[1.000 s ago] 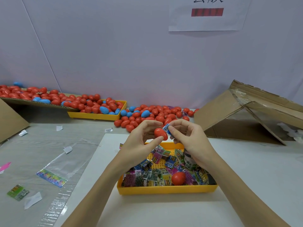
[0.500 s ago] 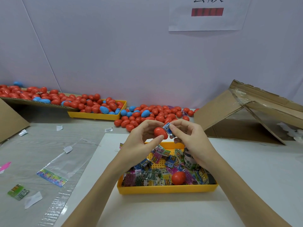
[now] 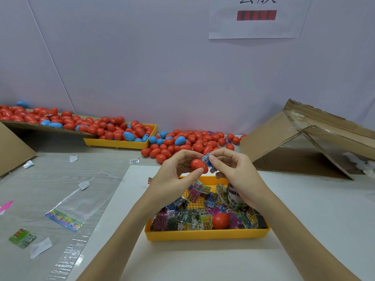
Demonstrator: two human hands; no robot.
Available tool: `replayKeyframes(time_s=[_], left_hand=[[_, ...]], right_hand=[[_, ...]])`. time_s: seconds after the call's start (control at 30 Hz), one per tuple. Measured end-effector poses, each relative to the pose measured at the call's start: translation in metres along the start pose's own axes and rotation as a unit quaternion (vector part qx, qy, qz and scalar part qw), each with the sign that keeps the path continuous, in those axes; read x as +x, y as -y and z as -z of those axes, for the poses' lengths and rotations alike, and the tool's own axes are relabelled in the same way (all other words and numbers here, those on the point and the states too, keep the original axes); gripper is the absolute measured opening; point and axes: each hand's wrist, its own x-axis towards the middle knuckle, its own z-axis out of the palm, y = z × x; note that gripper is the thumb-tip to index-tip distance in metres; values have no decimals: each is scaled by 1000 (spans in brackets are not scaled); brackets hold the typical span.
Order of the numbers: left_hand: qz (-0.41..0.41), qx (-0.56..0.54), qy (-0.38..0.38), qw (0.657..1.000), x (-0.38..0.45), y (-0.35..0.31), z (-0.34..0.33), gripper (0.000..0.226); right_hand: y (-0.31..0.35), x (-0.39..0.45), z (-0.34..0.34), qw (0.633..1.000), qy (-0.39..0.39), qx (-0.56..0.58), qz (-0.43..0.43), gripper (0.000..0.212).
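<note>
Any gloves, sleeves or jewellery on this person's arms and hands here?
No. The left hand and right hand are bare: no gloves, rings or watch show. The left forearm and right forearm are uncovered down to the picture's bottom edge, so no sleeve is in view.

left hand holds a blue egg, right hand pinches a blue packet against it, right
No: the head view shows the egg in the left hand is red, not blue. The right hand does pinch the blue packet against it.

Glossy plastic egg (image 3: pixel 198 165), crinkly foil packet (image 3: pixel 206 160)
</note>
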Motion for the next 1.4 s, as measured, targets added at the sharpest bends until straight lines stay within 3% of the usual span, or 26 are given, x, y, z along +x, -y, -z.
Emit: replayKeyframes(time_s=[0.67,1.1,1.23,1.4], left_hand=[[-21,-18,-99,995,2,2,2,31],[3,-70,-107,992,2,0,1,29],[27,-117,-118,986,3,-1,6,34],[60,-167,-104,979,4,-1,7,32]], right_hand=[[3,-3,-4,999,33,34,-21,16],[-2,0,4,973,31,-193,122,5],[0,1,3,985,35,-136,100,4],[8,-1,-3,999,21,21,42,20]])
